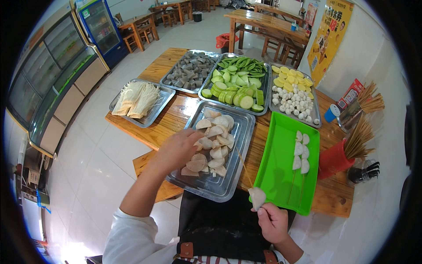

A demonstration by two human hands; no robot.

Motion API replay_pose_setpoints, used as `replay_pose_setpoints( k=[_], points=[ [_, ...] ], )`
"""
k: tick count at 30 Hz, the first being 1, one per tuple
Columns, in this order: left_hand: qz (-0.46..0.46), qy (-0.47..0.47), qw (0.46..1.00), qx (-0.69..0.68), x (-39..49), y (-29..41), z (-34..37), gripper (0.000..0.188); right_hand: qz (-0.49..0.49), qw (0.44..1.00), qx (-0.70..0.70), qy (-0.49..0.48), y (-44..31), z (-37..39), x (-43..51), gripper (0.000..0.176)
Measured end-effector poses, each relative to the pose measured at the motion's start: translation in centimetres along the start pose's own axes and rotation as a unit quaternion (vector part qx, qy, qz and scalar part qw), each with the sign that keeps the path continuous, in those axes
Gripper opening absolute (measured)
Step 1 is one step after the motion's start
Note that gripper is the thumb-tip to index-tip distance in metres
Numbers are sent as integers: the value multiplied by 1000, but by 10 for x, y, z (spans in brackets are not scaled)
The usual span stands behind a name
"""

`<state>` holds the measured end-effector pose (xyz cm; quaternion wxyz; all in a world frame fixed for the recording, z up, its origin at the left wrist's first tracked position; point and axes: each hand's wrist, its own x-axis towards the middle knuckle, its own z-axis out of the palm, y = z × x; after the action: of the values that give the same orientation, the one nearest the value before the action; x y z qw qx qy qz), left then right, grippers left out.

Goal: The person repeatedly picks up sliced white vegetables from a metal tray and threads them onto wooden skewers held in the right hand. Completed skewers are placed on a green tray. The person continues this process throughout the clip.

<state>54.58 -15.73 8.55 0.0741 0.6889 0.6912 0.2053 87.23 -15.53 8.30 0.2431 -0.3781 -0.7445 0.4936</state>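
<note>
My right hand (273,221) grips a pale half-round slice (257,198), from which a thin wooden skewer (244,167) points up and away, over the edge of the metal tray. My left hand (181,147) is over the left part of a metal tray (243,145), its fingertips at a pile of pale half-round slices (216,131); whether they pinch one cannot be told. To the right, a green plastic tray (278,142) holds two skewers (297,151), lying side by side, each with several white half-round slices near its far end.
Behind are metal trays of enoki mushrooms (136,99), grey cubes (191,71), sliced green vegetables (235,87), and yellow slices with small white balls (293,104). At right stand a red container (334,160) of skewers, a metal holder (351,115) and a blue container (331,113).
</note>
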Motion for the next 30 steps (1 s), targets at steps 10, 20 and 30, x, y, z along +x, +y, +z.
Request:
replay_pose_setpoints(
  k=[10, 20, 30],
  points=[
    [-56, 7, 950, -307, 6, -16, 4, 13, 9, 1000, -3, 2, 9, -2, -4, 9],
    [-153, 183, 301, -923, 8, 74, 28, 34, -48, 995, -61, -63, 5, 11, -3, 6],
    [-149, 155, 254, -943, 14, 89, 32, 36, -44, 995, -71, -52, 7, 11, -5, 7]
  ],
)
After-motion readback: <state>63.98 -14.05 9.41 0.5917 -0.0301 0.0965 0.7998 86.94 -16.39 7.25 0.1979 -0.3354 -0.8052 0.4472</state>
